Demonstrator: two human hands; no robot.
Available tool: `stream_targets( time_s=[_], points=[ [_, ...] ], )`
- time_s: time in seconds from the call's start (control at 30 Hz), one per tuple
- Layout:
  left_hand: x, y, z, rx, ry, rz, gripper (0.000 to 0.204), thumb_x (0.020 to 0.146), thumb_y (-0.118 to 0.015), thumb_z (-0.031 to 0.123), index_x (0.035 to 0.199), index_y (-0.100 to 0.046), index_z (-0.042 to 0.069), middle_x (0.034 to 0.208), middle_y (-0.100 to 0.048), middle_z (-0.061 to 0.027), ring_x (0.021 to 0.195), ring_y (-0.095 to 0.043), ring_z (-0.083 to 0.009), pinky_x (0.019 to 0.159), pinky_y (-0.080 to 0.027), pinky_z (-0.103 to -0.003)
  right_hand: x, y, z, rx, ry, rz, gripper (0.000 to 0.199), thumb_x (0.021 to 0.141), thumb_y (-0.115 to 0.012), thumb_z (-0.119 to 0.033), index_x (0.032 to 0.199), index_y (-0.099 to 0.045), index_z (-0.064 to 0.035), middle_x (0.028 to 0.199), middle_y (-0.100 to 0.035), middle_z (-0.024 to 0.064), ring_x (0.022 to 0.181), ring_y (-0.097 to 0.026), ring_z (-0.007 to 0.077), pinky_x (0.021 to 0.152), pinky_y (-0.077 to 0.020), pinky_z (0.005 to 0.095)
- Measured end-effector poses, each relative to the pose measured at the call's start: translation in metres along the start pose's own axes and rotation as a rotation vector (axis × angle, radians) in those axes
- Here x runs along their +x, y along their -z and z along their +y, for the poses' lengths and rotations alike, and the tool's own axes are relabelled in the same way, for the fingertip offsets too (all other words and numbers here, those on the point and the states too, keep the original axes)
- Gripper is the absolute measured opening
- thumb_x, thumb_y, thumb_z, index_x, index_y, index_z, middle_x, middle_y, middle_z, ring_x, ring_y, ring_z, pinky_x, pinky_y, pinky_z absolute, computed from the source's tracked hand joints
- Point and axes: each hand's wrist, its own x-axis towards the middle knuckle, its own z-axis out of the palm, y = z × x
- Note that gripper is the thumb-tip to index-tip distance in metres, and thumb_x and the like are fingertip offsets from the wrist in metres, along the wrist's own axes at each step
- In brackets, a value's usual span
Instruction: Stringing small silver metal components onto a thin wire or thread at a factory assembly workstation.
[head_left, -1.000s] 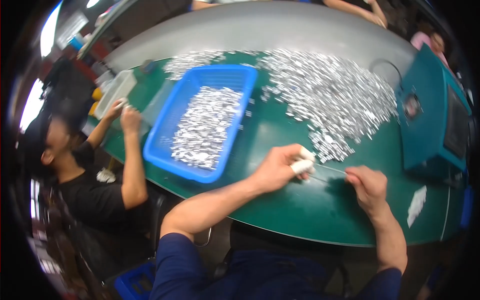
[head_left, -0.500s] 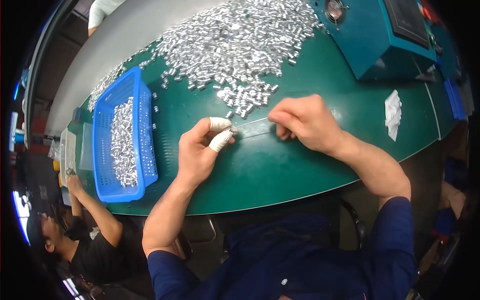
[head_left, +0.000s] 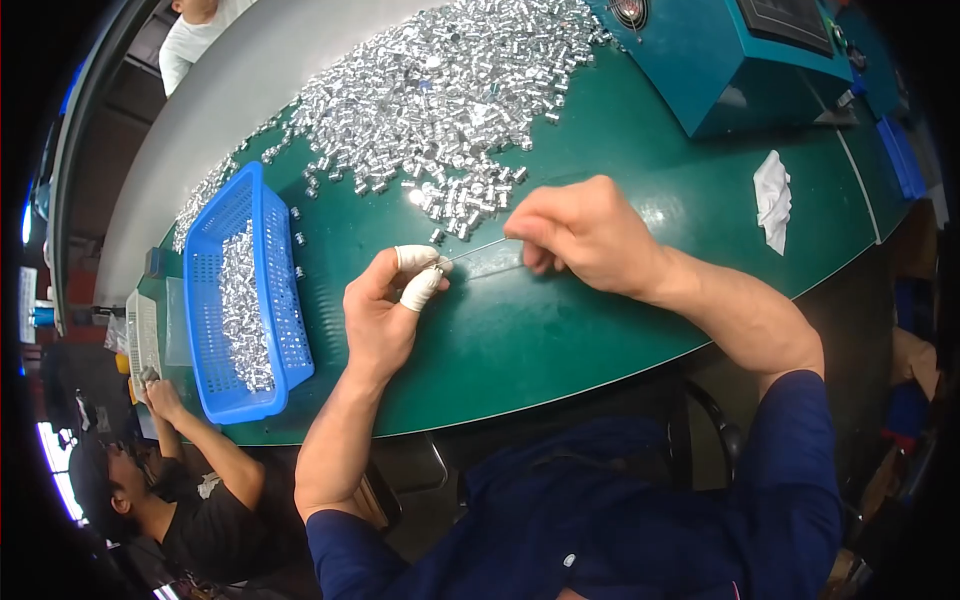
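Note:
My left hand (head_left: 378, 325) wears white covers on thumb and forefinger. Those two fingertips pinch a tiny metal piece (head_left: 441, 266), mostly hidden between them. From the right, my right hand (head_left: 605, 245) grips a thin straight metal rod (head_left: 478, 250) between thumb and bent fingers. The rod's far end meets the piece at my left fingertips. Both hands are raised over the green table (head_left: 540, 350). Just beyond them spreads a large heap of small silver cylindrical metal parts (head_left: 430, 120), with a few loose ones close to my left fingers.
A blue perforated basket (head_left: 288, 325) holding many similar parts stands to the left. At the back right is a teal machine (head_left: 740, 95); a crumpled white tissue (head_left: 772, 205) lies before it. A co-worker (head_left: 200, 500) sits at the left, another person (head_left: 195, 40) is far left.
The whole view has shifted slightly, with table things and hands moving left in the picture. Both hands keep their grips, and the rod still reaches my left fingertips.

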Motion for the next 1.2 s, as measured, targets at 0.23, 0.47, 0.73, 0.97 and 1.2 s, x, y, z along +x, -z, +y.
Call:
stream_targets(
  time_s=[0.23, 0.47, 0.73, 0.97, 1.2],
  points=[
    [0.001, -0.007, 0.001, -0.144, 0.021, 0.02, 0.016, 0.096, -0.067, 0.007, 0.11, -0.064, -0.002, 0.095, -0.072, -0.0125, 0.079, -0.069, -0.0167, 0.074, -0.056, -0.029, -0.004, -0.001, -0.002, 0.466, -0.509, -0.033, 0.018, 0.099, -0.065, -0.018, 0.099, -0.069, -0.0003, 0.077, -0.07, 0.0079, 0.064, -0.068, 0.0145, 0.053, -0.0505, 0.0245],
    [0.004, 0.01, -0.009, -0.271, 0.145, -0.065, 0.015, 0.097, -0.066, 0.008, 0.11, -0.066, 0.001, 0.095, -0.074, -0.0127, 0.078, -0.07, -0.0149, 0.072, -0.056, -0.027, 0.002, 0.012, 0.018, -0.485, 0.514, 0.095, 0.019, 0.083, -0.077, -0.009, 0.1, -0.069, -0.0036, 0.077, -0.065, 0.0085, 0.063, -0.065, 0.0253, 0.053, -0.051, 0.0333],
    [-0.001, 0.003, -0.005, -0.163, 0.036, 0.018, 0.017, 0.095, -0.067, 0.003, 0.111, -0.066, -0.002, 0.095, -0.074, -0.0126, 0.079, -0.07, -0.0165, 0.075, -0.057, -0.028, -0.005, 0.002, 0.021, -0.545, 0.477, -0.003, 0.011, 0.087, -0.073, -0.01, 0.093, -0.067, -0.0038, 0.069, -0.061, 0.0074, 0.059, -0.063, 0.0225, 0.048, -0.048, 0.0331],
    [-0.002, 0.005, -0.001, 0.281, -0.303, 0.021, 0.016, 0.093, -0.069, 0.0, 0.108, -0.066, -0.006, 0.096, -0.073, -0.011, 0.083, -0.071, -0.0181, 0.077, -0.058, -0.03, 0.001, 0.008, -0.007, 0.54, -0.758, -0.325, 0.022, 0.103, -0.058, -0.018, 0.1, -0.07, 0.0005, 0.067, -0.068, 0.0063, 0.056, -0.066, 0.0108, 0.048, -0.0504, 0.0224],
    [-0.002, -0.001, 0.001, -0.167, 0.036, 0.015, 0.017, 0.096, -0.067, 0.003, 0.112, -0.066, -0.002, 0.096, -0.073, -0.0114, 0.082, -0.07, -0.0164, 0.074, -0.057, -0.027, -0.007, 0.0, 0.001, 0.013, 0.081, 0.074, 0.012, 0.093, -0.071, -0.011, 0.096, -0.069, 0.0009, 0.077, -0.07, 0.0066, 0.062, -0.067, 0.0122, 0.05, -0.0503, 0.0274]
  ],
)
